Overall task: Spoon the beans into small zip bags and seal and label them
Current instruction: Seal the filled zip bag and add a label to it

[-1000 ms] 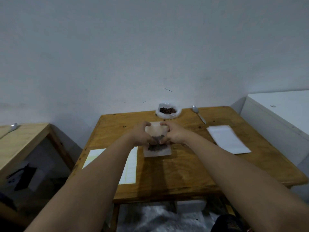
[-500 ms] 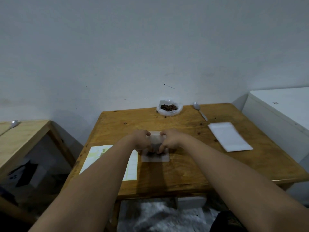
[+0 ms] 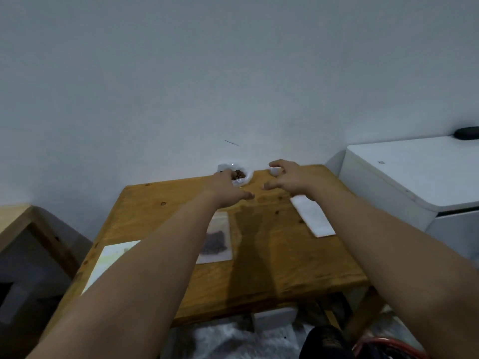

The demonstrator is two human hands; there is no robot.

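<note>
— Edges?
— Bean pouch (image 3: 240, 174) and spoon (image 3: 274, 172) at the table's (image 3: 272, 255) far edge; label sheet (image 3: 114, 257) at the left edge; empty bags (image 3: 312, 220) near the right edge.
— Hands?
— Left hand (image 3: 228, 187) and right hand (image 3: 289, 178) both slack, holding nothing, at the far edge. Filled zip bag (image 3: 217, 240) mid-table, bare wood to its right.

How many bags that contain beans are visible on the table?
2. A small zip bag lies nearer, partly under the left forearm; an open plastic bag sits at the far edge. Arms may hide others.
</note>
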